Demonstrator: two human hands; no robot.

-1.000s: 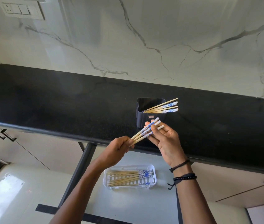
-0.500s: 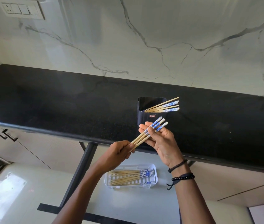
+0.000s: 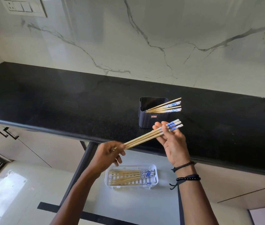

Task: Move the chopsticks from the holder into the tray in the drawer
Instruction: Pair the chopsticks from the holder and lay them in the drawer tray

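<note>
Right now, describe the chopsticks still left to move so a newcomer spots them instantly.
On the black counter, near its front edge, stands a dark square holder. The chopsticks lean out over its right rim. Unlike the bundle between the left hand and right hand, or the pile in the white tray below, nobody touches these.

hidden: thin ends of your held chopsticks (image 3: 144,138) inside your left hand (image 3: 107,155) | hidden: lower ends of the other chopsticks (image 3: 165,107) down in the holder (image 3: 146,122) | too small: holder's label (image 3: 153,116) unreadable | cut off: switch plate (image 3: 24,7) at top edge
</note>
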